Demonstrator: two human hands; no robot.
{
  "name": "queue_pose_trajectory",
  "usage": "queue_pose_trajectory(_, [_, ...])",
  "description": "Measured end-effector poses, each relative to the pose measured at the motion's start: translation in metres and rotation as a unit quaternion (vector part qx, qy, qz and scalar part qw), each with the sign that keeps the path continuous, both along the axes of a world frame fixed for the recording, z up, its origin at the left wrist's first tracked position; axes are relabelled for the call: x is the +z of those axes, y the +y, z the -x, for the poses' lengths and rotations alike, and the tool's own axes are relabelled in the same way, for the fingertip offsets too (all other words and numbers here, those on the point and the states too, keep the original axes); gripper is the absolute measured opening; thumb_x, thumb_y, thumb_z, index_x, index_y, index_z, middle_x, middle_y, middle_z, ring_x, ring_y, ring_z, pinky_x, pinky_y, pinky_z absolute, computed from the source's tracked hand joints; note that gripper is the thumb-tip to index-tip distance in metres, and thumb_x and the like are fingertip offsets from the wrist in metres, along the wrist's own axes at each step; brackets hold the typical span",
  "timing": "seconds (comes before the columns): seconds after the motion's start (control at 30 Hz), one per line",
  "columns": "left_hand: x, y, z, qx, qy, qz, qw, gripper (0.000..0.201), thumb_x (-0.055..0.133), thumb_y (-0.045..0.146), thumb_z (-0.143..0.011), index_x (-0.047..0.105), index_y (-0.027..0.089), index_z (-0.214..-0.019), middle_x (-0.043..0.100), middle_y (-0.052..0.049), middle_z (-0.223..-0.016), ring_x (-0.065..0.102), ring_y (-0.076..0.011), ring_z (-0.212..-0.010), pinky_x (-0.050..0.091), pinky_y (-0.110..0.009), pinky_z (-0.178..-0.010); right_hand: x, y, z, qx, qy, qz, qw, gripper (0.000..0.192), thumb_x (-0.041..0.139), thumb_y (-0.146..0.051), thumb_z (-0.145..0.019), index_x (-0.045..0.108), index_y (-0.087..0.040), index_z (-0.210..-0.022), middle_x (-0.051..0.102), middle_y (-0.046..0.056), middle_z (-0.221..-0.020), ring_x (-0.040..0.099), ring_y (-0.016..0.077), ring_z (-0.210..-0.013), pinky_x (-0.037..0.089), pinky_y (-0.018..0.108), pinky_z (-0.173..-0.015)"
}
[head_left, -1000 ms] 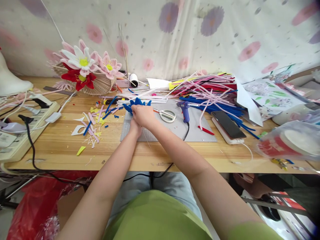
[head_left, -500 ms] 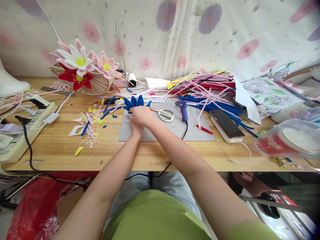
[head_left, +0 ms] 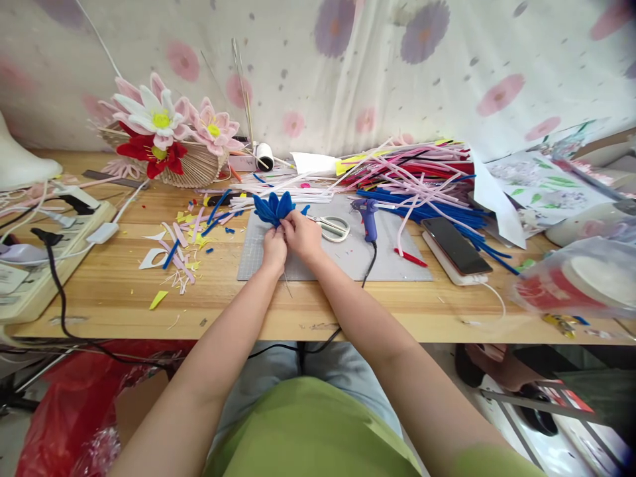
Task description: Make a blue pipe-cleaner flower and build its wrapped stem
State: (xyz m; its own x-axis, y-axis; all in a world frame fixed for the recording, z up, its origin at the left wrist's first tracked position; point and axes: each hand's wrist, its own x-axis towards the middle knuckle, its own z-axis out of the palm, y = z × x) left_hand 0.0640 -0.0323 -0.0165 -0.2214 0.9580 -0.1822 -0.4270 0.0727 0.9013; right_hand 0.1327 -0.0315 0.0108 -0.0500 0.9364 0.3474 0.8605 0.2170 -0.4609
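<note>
A blue pipe-cleaner flower (head_left: 272, 207) with several looped petals is held over the grey cutting mat (head_left: 397, 264). My left hand (head_left: 275, 247) grips it from below at the stem. My right hand (head_left: 303, 236) pinches its base from the right side, fingertips touching the petals. A thin wire stem runs down from the hands toward the table's front edge. Both hands sit close together, touching each other.
Scissors (head_left: 332, 226), a blue glue gun (head_left: 366, 215) with its cord and a phone (head_left: 453, 245) lie to the right. A heap of pipe cleaners (head_left: 417, 179) fills the back. Finished flowers (head_left: 163, 136), scraps (head_left: 181, 248) and a power strip (head_left: 44, 255) are on the left.
My right hand has come off the top of the left hand and slid to the right side of the flower. The blue petals now show more fully.
</note>
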Motion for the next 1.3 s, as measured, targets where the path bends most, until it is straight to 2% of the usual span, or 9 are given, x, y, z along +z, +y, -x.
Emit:
queue_pose_trajectory(0.17, [0.011,-0.007,-0.001,-0.074,-0.091,0.036,0.992,0.014,0.048,0.016,-0.08,0.043,0.016,-0.067,0.034,0.009,-0.043,0.027,-0.0026,-0.03,0.013,-0.015,-0.032,-0.009,0.0,-0.005,-0.04,0.078,0.022,0.996,0.028,0.035,-0.039,-0.088,0.056,-0.021,-0.089,0.065,0.0,-0.078,0.059,0.0149,-0.075,0.034,0.024,-0.063])
queue_pose_trajectory(0.33, [0.014,-0.007,0.007,-0.1,-0.149,0.055,0.982,0.021,0.053,0.025,-0.079,0.043,0.016,-0.063,0.025,0.01,-0.04,0.02,-0.001,-0.028,0.009,-0.013,-0.029,-0.008,-0.002,-0.008,-0.015,0.051,0.019,0.998,0.028,0.034,-0.038,-0.089,0.056,-0.022,-0.092,0.066,0.0,-0.084,0.059,0.0146,-0.078,0.033,0.024,-0.063])
queue_pose_trajectory(0.43, [0.015,-0.008,0.007,-0.093,-0.143,0.057,0.984,0.027,0.052,0.034,-0.081,0.045,0.015,-0.062,0.026,0.01,-0.039,0.02,-0.0008,-0.027,0.009,-0.013,-0.028,-0.008,-0.004,-0.009,-0.01,0.033,0.014,0.999,0.028,0.034,-0.038,-0.089,0.056,-0.022,-0.094,0.066,0.001,-0.087,0.059,0.0148,-0.079,0.033,0.024,-0.062])
queue_pose_trajectory(0.63, [0.015,-0.004,0.008,-0.073,-0.151,0.088,0.982,0.031,0.042,0.03,-0.088,0.043,0.015,-0.06,0.031,0.008,-0.038,0.024,-0.0012,-0.026,0.011,-0.013,-0.027,-0.01,-0.006,-0.007,0.029,-0.012,-0.029,0.999,0.025,0.033,-0.032,-0.089,0.055,-0.022,-0.093,0.065,0.001,-0.089,0.057,0.0145,-0.082,0.031,0.024,-0.062])
queue_pose_trajectory(0.8, [0.016,0.001,0.013,-0.077,-0.201,0.101,0.971,0.035,0.035,0.031,-0.09,0.041,0.014,-0.06,0.023,0.01,-0.037,0.018,-0.0008,-0.025,0.009,-0.012,-0.026,-0.014,-0.003,-0.009,0.049,-0.05,-0.07,0.995,0.026,0.032,-0.029,-0.09,0.057,-0.02,-0.09,0.064,0.002,-0.087,0.055,0.0146,-0.084,0.03,0.024,-0.065])
queue_pose_trajectory(0.9, [0.017,0.001,0.014,-0.079,-0.203,0.099,0.971,0.034,0.034,0.03,-0.091,0.042,0.014,-0.062,0.023,0.01,-0.037,0.018,-0.0009,-0.025,0.008,-0.013,-0.026,-0.013,-0.003,-0.01,0.063,-0.051,-0.072,0.994,0.029,0.031,-0.031,-0.091,0.057,-0.02,-0.096,0.064,0.003,-0.092,0.054,0.0142,-0.087,0.031,0.024,-0.068])
queue_pose_trajectory(1.03, [0.015,-0.001,0.012,-0.047,-0.184,0.094,0.977,0.032,0.038,0.031,-0.089,0.039,0.016,-0.061,0.029,0.009,-0.039,0.022,-0.0013,-0.025,0.01,-0.013,-0.026,-0.011,-0.003,-0.01,0.094,-0.087,-0.09,0.988,0.033,0.028,-0.033,-0.093,0.056,-0.023,-0.106,0.062,0.003,-0.097,0.052,0.0149,-0.091,0.031,0.025,-0.072])
queue_pose_trajectory(1.3, [0.017,-0.005,0.006,-0.042,-0.206,0.103,0.972,0.029,0.042,0.031,-0.088,0.042,0.016,-0.063,0.035,0.008,-0.041,0.025,-0.001,-0.026,0.011,-0.012,-0.026,-0.018,0.004,-0.01,0.077,-0.112,-0.098,0.986,0.033,0.029,-0.032,-0.092,0.059,-0.019,-0.09,0.062,0.006,-0.09,0.05,0.0166,-0.088,0.03,0.026,-0.071])
